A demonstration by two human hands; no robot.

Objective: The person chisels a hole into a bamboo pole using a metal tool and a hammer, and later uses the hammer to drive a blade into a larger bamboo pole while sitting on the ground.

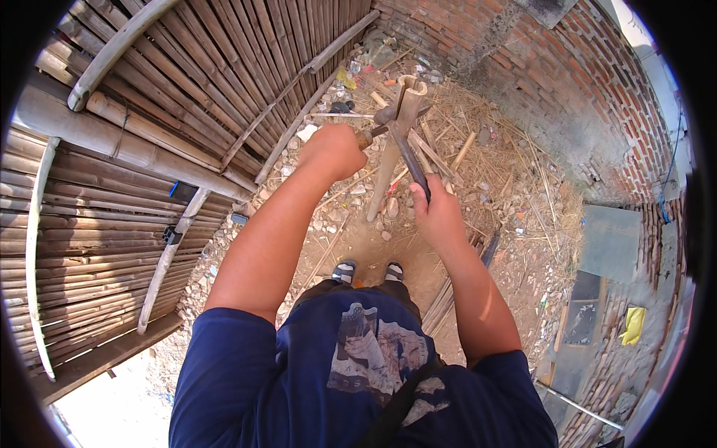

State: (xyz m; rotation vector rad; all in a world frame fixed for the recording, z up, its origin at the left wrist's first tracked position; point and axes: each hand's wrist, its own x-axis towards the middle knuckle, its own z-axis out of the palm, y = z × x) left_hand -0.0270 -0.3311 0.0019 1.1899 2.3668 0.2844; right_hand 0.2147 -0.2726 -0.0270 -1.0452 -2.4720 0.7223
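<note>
In front of me a pale bamboo piece (390, 160) leans upright, split at its top end. My left hand (334, 153) is closed around the wooden handle of a knife (364, 139); its dark blade appears to cross the split bamboo, with the tip out on the right side. My right hand (439, 216) grips the dark handle of a hammer (410, 160), which slants up to the left across the bamboo. The hammer's blunt head lies close to the blade and bamboo; whether it touches them I cannot tell.
A bamboo-pole wall (194, 82) runs along the left, a brick wall (523, 67) along the back and right. Straw, bamboo scraps, stones and litter cover the dirt ground (388, 243). Long thin sticks (441, 302) lie beside my feet. Grey panels (610, 240) lean at the right.
</note>
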